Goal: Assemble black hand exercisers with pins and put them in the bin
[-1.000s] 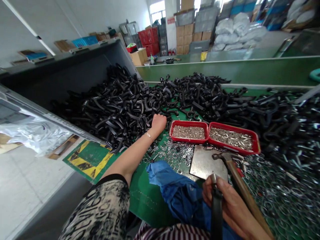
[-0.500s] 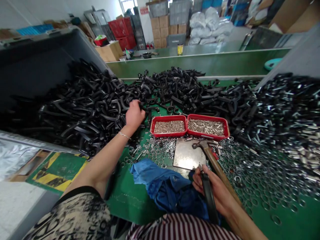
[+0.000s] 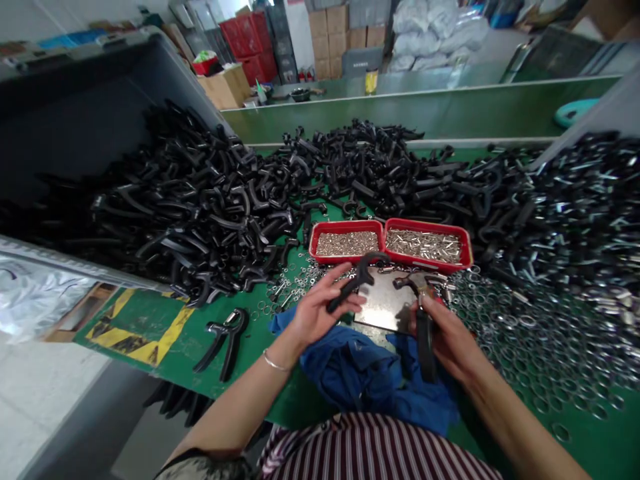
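My left hand (image 3: pixel 320 305) holds a black hooked handle piece (image 3: pixel 364 272) between thumb and fingers, its curved end pointing away over the metal plate (image 3: pixel 383 303). On the right, my right hand (image 3: pixel 447 330) is closed around a black straight handle (image 3: pixel 425 343), held upright in front of the plate's right edge. A hammer (image 3: pixel 411 283) lies behind that hand, its shaft mostly hidden. Below both hands a blue cloth (image 3: pixel 350 363) is bunched up. To the left a joined pair of black handles (image 3: pixel 227 340) rests on the green table.
Two red trays (image 3: pixel 345 259) of small metal pins stand beyond the plate. Black handle pieces (image 3: pixel 215 193) spill from a grey bin (image 3: pixel 187 87) at left. Metal rings (image 3: pixel 530 360) and dark metal-tipped parts (image 3: pixel 585 213) cover the right side. A green ledge (image 3: pixel 410 117) runs behind.
My left hand has come back from the black pile toward the plate with a hooked handle piece. My right hand has moved slightly up and right with its handle. The view has shifted.
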Action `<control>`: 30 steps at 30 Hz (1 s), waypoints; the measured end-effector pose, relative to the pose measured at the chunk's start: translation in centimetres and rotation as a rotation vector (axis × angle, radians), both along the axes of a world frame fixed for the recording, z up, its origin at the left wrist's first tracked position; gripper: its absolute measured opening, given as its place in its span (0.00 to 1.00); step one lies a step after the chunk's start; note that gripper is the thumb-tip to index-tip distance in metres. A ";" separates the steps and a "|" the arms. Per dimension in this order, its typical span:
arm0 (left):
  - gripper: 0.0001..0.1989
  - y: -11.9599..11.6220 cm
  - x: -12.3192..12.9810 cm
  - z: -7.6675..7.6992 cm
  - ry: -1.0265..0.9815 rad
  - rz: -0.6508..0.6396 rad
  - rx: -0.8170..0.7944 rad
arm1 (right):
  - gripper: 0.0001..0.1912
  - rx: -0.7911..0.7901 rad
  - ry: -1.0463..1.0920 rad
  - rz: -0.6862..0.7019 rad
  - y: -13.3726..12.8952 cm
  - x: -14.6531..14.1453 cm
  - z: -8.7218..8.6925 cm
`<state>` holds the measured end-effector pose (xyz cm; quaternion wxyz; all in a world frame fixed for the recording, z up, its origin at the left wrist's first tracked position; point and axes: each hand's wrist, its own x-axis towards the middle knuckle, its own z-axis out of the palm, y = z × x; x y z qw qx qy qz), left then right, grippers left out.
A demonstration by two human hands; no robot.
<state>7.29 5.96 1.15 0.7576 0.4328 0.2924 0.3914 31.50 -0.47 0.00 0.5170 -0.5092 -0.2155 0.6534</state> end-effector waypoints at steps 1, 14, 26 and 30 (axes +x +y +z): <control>0.27 -0.6 1.4 -0.4 -0.018 -0.110 -0.010 | 0.19 0.010 -0.025 0.000 0.6 -0.1 0.2; 0.20 1.5 7.5 0.6 0.284 0.035 0.143 | 0.20 0.383 -1.081 0.004 4.6 1.9 1.6; 0.23 5.9 17.8 -1.7 0.093 0.037 0.177 | 0.20 0.284 -1.175 -0.138 3.2 6.5 1.5; 0.19 3.9 16.9 -3.8 0.110 -0.009 0.084 | 0.19 0.275 -1.180 -0.100 3.2 6.4 1.0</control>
